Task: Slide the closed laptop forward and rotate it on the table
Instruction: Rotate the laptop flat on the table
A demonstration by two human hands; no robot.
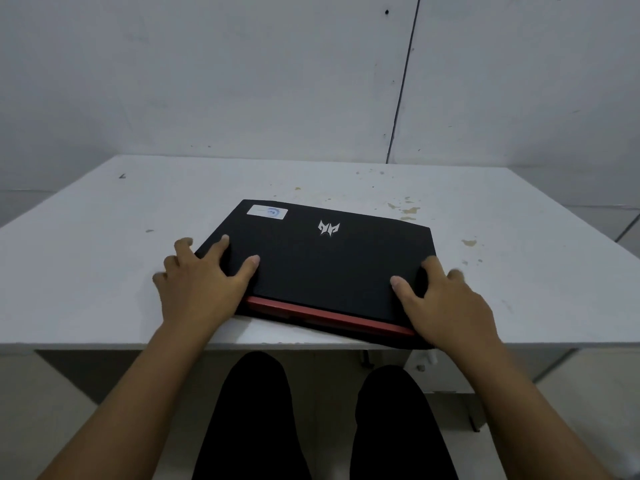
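A closed black laptop point(322, 261) with a silver logo, a white sticker at its far left corner and a red strip along its near edge lies on the white table point(104, 258). It sits slightly skewed, its near right corner at the table's front edge. My left hand point(202, 282) grips the near left corner, thumb and forefinger on the lid and the other fingers down the left side. My right hand point(446, 303) grips the near right corner, thumb on the lid, fingers around the right side.
The table stands against a grey-white wall point(242, 81). Its top is stained and chipped toward the far right point(408, 209). My legs in black trousers point(252, 420) show below the front edge.
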